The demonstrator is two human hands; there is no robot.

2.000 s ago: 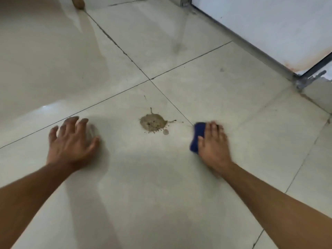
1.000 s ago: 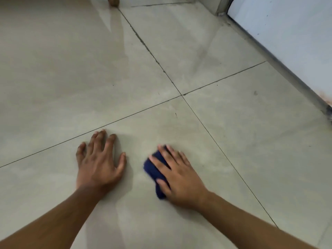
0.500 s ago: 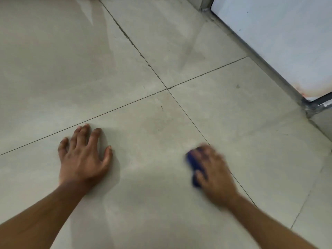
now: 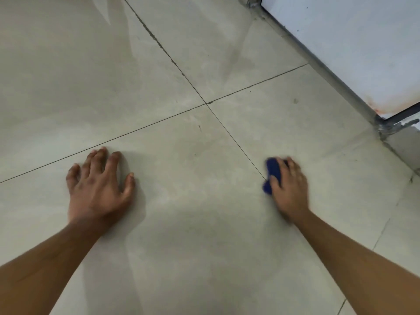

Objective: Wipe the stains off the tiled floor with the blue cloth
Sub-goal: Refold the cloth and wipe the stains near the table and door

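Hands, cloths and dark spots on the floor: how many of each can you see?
Hands: 2, the left hand flat on the floor, the right hand on the cloth.
Cloths: 1, a blue cloth.
Dark spots: 2, a spot near the wall and a small streak.
Total: 5

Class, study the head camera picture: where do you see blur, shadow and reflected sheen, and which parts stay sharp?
In the head view, the right hand and blue cloth are slightly motion-blurred; the left hand is sharper and casts a soft shadow to its right; the tiled floor shows pale, streaky sheen at top, with crisp grout lines.
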